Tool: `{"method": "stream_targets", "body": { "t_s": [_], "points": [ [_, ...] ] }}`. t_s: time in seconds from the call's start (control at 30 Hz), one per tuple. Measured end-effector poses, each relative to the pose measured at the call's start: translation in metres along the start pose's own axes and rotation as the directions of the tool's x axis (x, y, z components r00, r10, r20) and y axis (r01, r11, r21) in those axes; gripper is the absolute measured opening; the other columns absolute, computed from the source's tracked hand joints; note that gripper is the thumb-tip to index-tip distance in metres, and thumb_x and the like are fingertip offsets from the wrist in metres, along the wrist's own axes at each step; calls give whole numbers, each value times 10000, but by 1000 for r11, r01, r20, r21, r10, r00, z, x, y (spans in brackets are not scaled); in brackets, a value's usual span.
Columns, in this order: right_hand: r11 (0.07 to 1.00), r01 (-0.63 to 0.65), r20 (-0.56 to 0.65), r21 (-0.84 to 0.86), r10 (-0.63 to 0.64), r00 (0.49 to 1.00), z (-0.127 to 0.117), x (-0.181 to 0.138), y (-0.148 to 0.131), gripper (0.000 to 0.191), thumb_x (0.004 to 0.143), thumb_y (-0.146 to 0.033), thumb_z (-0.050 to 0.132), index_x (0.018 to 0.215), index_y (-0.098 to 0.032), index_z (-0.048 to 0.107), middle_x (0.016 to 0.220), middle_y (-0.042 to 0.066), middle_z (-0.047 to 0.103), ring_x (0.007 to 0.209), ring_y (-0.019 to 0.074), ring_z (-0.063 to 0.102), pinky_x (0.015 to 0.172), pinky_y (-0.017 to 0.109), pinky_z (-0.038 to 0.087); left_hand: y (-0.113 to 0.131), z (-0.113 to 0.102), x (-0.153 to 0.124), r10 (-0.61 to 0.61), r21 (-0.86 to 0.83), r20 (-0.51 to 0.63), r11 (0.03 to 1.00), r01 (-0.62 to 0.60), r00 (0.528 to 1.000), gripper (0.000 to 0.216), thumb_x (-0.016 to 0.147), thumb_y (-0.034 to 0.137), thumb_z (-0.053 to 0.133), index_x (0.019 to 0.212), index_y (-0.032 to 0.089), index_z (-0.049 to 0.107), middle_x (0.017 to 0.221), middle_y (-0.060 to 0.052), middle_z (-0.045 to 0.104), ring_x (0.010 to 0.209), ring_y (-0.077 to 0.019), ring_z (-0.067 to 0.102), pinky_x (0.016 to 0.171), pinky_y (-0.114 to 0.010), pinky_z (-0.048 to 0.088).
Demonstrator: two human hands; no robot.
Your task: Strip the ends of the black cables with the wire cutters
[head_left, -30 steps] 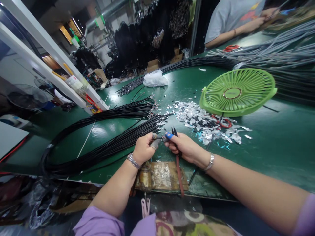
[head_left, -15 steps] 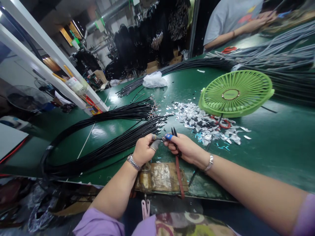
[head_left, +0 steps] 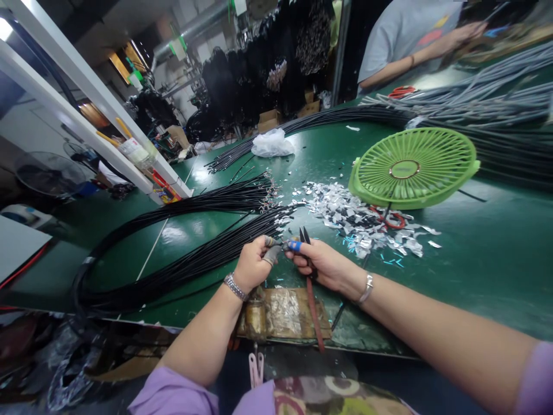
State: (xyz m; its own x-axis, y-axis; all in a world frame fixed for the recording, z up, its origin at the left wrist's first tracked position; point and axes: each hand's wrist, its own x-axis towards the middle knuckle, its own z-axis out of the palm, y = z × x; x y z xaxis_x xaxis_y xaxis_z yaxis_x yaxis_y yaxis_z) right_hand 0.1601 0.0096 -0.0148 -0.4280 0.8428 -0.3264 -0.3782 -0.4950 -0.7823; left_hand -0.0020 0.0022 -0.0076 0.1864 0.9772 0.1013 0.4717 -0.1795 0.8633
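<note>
My left hand [head_left: 253, 262] is closed in a pinch on the end of a black cable [head_left: 203, 253] from the bundle lying across the green table [head_left: 475, 259]. My right hand [head_left: 322, 262] is closed round a pair of cutters [head_left: 307, 253] with a reddish-brown handle, and its blue-taped fingertip touches the cable end. The two hands meet near the table's front edge. A heap of silver foil scraps [head_left: 358, 219] lies just beyond my right hand.
A green fan grille [head_left: 412, 167] lies flat at right, with grey cables [head_left: 484, 98] behind it. A white plastic bag [head_left: 272, 144] sits farther back. Another person [head_left: 410, 34] works at the far right. A taped brown pad [head_left: 283, 311] sits on the front edge. White shelving stands at left.
Both hands have stayed together at the cable end with only slight shifts. The view has tilted a little.
</note>
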Motion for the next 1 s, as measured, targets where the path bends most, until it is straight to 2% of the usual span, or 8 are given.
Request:
{"method": "stream_targets", "body": {
  "t_s": [0.17, 0.23, 0.37, 0.43, 0.53, 0.63, 0.87, 1.0],
  "points": [
    [965, 88, 41, -247, -80, 996, 2, -2, 5, 270, 551, -323, 741, 615, -171, 527, 513, -32, 537, 408, 41, 319, 378, 189, 191, -3, 1, 1, 46, 5, -38, 999, -46, 998, 135, 794, 293, 572, 817, 164, 606, 631, 7, 625, 546, -98, 575, 539, -198, 449],
    [953, 129, 19, -273, -129, 991, 1, -2, 6, 275, 569, -344, 730, 623, -177, 519, 505, -36, 527, 411, 48, 333, 382, 194, 206, -2, 1, 1, 28, -21, -40, 999, -29, 999, 139, 793, 293, 569, 827, 162, 600, 612, 14, 615, 516, -93, 563, 523, -198, 448],
    [968, 201, -126, -153, -221, 967, 0, 0, 5, 352, 509, -326, 785, 693, -188, 519, 499, -87, 434, 427, 45, 312, 381, 192, 197, -1, 1, 0, 25, -35, -25, 999, -26, 999, 128, 795, 279, 560, 825, 158, 588, 580, 23, 602, 493, -88, 557, 500, -188, 438],
    [974, 211, -153, -87, -222, 963, 0, 1, 4, 407, 462, -288, 814, 738, -188, 532, 556, -80, 473, 445, 41, 314, 380, 189, 190, -3, 1, 0, 49, -1, -16, 999, -49, 999, 117, 797, 268, 561, 818, 157, 593, 589, 16, 616, 513, -92, 573, 503, -185, 433],
    [976, 215, -173, -23, -216, 961, 0, 3, 4, 446, 425, -254, 826, 770, -182, 553, 652, -51, 543, 467, 37, 332, 382, 185, 192, -6, 1, -1, 92, 67, -14, 994, -91, 996, 109, 802, 258, 567, 821, 158, 605, 616, 4, 640, 546, -102, 598, 518, -189, 433],
    [978, 209, -190, -12, -207, 960, -1, 4, 5, 439, 409, -237, 824, 746, -183, 548, 654, -50, 549, 466, 36, 338, 383, 185, 201, -9, 2, -1, 124, 103, -9, 987, -122, 992, 114, 814, 256, 561, 845, 160, 614, 635, 1, 651, 557, -103, 605, 533, -191, 442],
    [977, 165, -127, -137, -182, 975, -1, 1, 7, 377, 431, -221, 798, 722, -183, 560, 631, -39, 572, 466, 52, 367, 385, 195, 221, -10, 2, 0, 156, 117, -56, 982, -149, 986, 109, 816, 233, 551, 862, 160, 618, 709, -15, 673, 592, -107, 617, 557, -196, 465],
    [982, 186, -142, -36, -189, 972, 0, -1, 5, 329, 483, -244, 772, 727, -188, 558, 629, -40, 535, 495, 61, 379, 384, 188, 212, -11, 1, 0, 179, 156, -64, 974, -167, 982, 121, 825, 243, 548, 882, 167, 622, 766, -30, 692, 634, -120, 636, 589, -210, 481]
  ]
}}
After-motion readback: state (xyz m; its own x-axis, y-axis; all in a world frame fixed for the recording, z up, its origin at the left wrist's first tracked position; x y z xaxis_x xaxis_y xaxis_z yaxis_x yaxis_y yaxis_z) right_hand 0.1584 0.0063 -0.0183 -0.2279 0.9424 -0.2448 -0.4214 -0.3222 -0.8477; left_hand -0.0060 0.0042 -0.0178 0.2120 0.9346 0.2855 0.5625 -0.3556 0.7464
